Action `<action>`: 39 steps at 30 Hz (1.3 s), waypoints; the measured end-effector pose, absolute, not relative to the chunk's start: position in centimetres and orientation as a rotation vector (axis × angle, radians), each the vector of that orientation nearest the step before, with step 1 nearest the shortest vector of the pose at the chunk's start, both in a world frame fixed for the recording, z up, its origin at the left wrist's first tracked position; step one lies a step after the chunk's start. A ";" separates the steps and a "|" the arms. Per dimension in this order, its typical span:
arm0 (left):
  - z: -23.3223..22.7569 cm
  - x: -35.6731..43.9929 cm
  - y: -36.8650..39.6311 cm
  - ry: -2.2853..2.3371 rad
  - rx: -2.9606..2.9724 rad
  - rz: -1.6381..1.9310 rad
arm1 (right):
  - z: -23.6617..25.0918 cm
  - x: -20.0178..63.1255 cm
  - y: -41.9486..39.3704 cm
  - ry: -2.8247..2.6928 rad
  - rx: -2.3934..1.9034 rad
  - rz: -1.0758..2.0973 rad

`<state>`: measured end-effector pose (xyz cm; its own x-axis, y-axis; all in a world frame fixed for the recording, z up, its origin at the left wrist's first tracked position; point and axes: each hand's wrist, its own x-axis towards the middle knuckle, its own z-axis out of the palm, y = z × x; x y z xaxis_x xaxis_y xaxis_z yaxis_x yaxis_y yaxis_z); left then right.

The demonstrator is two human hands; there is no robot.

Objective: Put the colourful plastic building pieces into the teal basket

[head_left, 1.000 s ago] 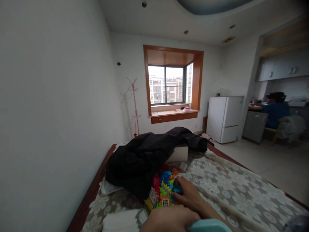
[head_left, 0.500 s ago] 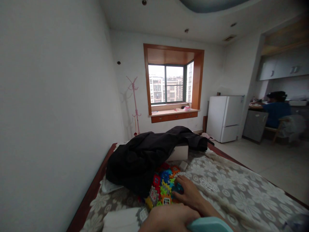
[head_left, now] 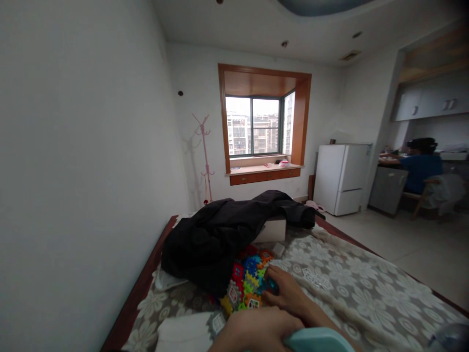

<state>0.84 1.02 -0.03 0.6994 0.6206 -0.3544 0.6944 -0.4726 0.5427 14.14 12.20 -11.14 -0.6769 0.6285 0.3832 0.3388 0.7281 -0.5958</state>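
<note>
A pile of colourful interlocking plastic blocks [head_left: 249, 281], some with window lattices, lies on the patterned bedspread. My right hand [head_left: 289, 293] reaches to the pile's right edge. Its thumb and fingers curl round a dark teal block [head_left: 270, 285], partly hidden by the fingers. Nearer to me, my left hand [head_left: 256, 330] is closed on a pale teal object [head_left: 318, 341] with a smooth rounded edge. The frame cuts that object off at the bottom, so its kind cannot be made out. A grey block with a white lattice [head_left: 217, 322] lies left of this hand.
A black garment [head_left: 208, 239] is heaped beyond the blocks, partly over a white box [head_left: 271, 231]. A white flat item [head_left: 183, 332] lies at front left. Loose white lattice pieces [head_left: 315, 278] rest on the bedspread [head_left: 351, 283]. A person in blue [head_left: 421, 168] sits at a far counter.
The view has shifted very slightly. Both hands stay in nearly the same place among the blocks.
</note>
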 end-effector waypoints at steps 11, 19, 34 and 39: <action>-0.1 0.9 1.2 0.972 2.282 -0.136 | -10.3 14.3 11.7 -2.374 -0.712 0.715; -0.2 1.1 1.3 0.977 2.292 -0.164 | -10.7 14.4 12.0 -2.269 -0.743 0.687; 0.0 0.7 0.6 1.059 2.234 -0.102 | -7.2 15.4 13.9 -1.461 -0.618 1.498; -0.8 0.5 1.4 0.995 2.301 -0.166 | 0.4 18.5 10.4 -1.627 -0.092 1.824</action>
